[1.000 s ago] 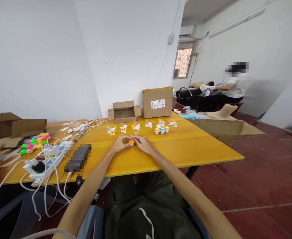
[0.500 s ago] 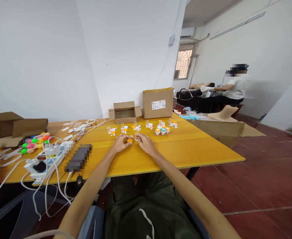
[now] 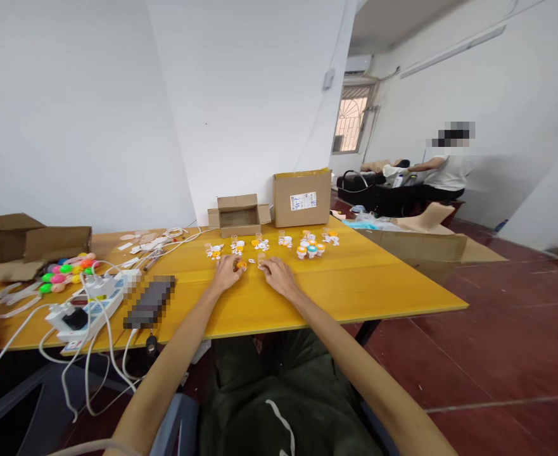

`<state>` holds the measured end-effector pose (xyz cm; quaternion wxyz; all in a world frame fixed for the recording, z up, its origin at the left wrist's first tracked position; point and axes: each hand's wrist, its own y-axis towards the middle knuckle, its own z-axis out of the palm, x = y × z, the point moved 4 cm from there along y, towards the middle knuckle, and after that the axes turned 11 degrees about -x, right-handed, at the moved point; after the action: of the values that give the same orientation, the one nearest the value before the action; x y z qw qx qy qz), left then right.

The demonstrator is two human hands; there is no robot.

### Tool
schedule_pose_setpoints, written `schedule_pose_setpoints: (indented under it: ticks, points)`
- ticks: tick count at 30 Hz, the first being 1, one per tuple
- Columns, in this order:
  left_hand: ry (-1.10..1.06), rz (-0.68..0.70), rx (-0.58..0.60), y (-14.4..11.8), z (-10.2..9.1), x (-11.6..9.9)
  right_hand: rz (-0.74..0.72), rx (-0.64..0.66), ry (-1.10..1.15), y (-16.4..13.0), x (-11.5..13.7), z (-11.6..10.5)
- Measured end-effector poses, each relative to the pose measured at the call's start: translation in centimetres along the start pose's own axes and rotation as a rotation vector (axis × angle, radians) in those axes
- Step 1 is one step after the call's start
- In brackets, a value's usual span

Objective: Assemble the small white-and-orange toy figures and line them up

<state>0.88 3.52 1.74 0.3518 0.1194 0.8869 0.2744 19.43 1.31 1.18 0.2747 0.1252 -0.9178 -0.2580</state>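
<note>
The person's left hand (image 3: 226,273) rests on the yellow tabletop (image 3: 355,278) with its fingers curled round a small orange cap (image 3: 241,265), pinching it so it stays put. The right hand (image 3: 279,277) lies just beside it, fingertips on a tiny clear vial (image 3: 261,260), keeping it upright. A row of little white and orange pieces (image 3: 269,242) sits behind them, near an open cardboard box (image 3: 238,215), close enough to reach.
</note>
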Motion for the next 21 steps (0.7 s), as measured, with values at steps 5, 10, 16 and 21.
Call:
schedule_pose_setpoints:
  ticks: [5,10,16,21]
  points:
    - [0.03,0.026,0.031,0.0,0.1,-0.1,-0.013,0.05,-0.107,-0.2,0.8,-0.4]
    - [0.011,0.035,0.044,-0.1,0.1,-0.2,-0.026,0.058,-0.085,-0.2,0.8,-0.3]
    - [0.022,0.032,0.109,-0.1,-0.3,-0.4,-0.047,0.053,-0.046,-0.1,0.4,0.1]
    - [0.07,0.069,0.162,-0.2,-1.3,0.4,-0.089,0.04,-0.026,0.0,0.4,0.4]
